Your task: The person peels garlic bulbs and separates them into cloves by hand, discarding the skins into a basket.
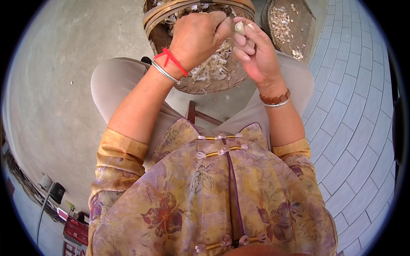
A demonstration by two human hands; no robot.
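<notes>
My right hand point(260, 51) pinches a garlic clove point(240, 28) between thumb and fingers, above a round woven basket point(194, 88). Close beside it, my left hand point(198, 36) is closed in a fist with its back toward me. Whatever its fingers hold is hidden. Under both hands, pale garlic skins and stalk bits point(213, 68) lie in the basket. A curved bamboo handle or hoop point(156, 19) crosses the basket's far part, partly behind my left hand.
To the right of the basket, a shallow woven tray point(308, 23) holds many loose garlic cloves point(280, 23). My knees flank the basket, with a wooden stool leg point(191, 112) between them. Pale paving point(350, 98) lies right, concrete point(55, 85) left. A red box point(76, 230) stands at lower left.
</notes>
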